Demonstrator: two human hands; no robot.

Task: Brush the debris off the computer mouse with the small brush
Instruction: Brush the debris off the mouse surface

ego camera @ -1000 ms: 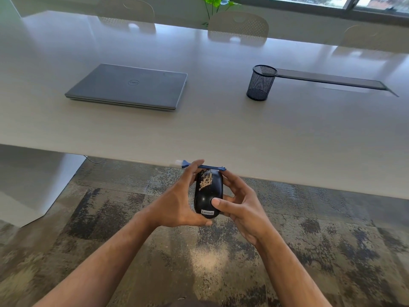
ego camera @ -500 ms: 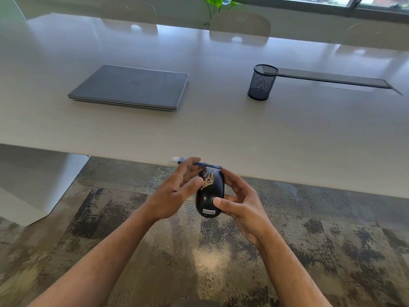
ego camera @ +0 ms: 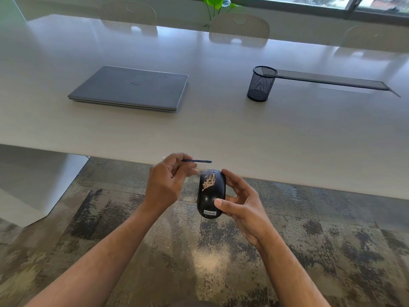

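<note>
The right hand (ego camera: 240, 201) grips the black mouse (ego camera: 211, 193), debris (ego camera: 207, 181) on its top. The left hand (ego camera: 169, 182) pinches the small brush (ego camera: 197, 161) beside it, off the table's (ego camera: 221, 129) near edge.

A long pale table (ego camera: 221, 134) spans the room over mottled grey-brown carpet (ego camera: 132, 229). Three perforated white chairs (ego camera: 239, 29) stand along its far side. Behind them a window (ego camera: 309, 3) admits daylight beside a green plant (ego camera: 212, 5).

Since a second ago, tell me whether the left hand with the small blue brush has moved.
Yes. The left hand pulled leftward off the black computer mouse, taking the brush.
</note>
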